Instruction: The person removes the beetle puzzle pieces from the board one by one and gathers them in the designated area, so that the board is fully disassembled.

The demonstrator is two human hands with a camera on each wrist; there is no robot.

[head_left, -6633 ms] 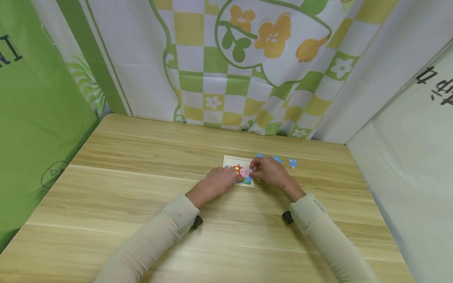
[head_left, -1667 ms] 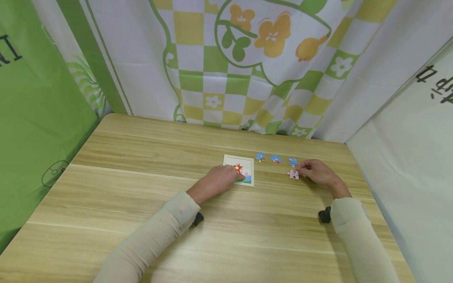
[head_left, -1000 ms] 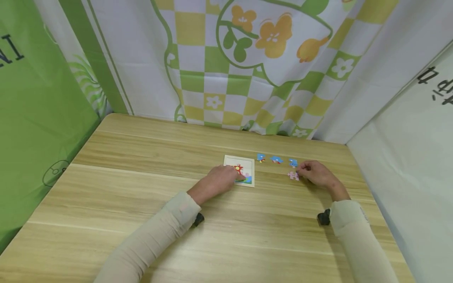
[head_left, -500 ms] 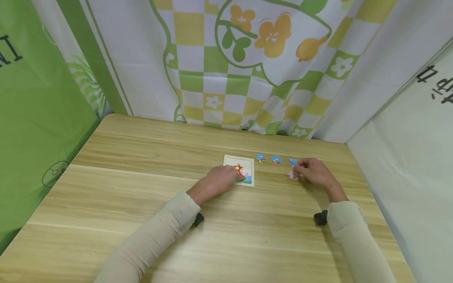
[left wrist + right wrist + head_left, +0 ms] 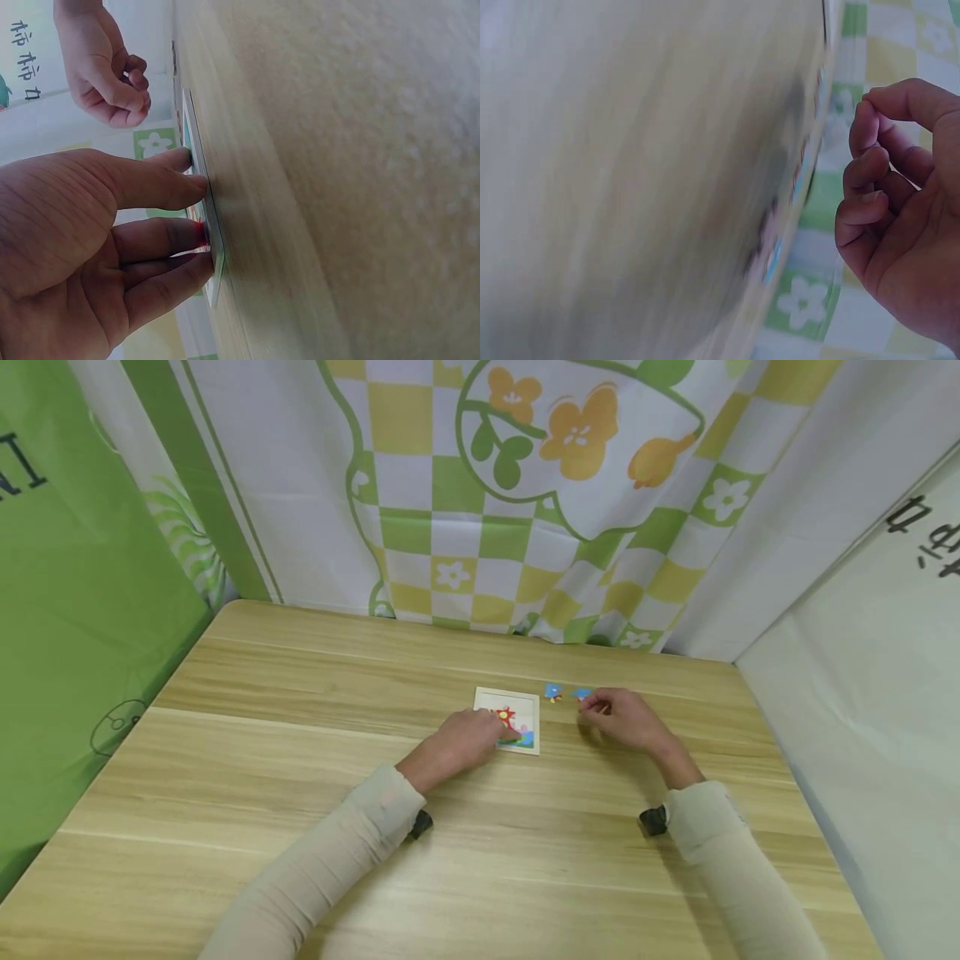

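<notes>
In the head view my left hand [image 5: 461,743] rests on a small pale-framed jigsaw puzzle [image 5: 531,702] with a red, pink, blue and green picture. The left wrist view shows its thumb [image 5: 176,189] at the frame's edge and the other fingertips pressing the puzzle. My right hand [image 5: 626,722] hovers over the table to the right, thumb and forefinger tips together, the other fingers curled. The right wrist view shows nothing between them. Loose blue pieces [image 5: 553,692] lie right of the puzzle, and a pink piece [image 5: 763,241] lies beside a blue one. The right hand hides some in the head view.
A wood-grain table [image 5: 375,677] bears everything. A checked, flowered curtain [image 5: 480,552] hangs behind it. Green cloth [image 5: 82,610] stands along the left side and white cloth [image 5: 862,602] along the right.
Earlier both hands worked at the puzzle. My right hand later touched the pink piece on the right, then moved left towards the middle blue piece. My left hand stayed on the puzzle.
</notes>
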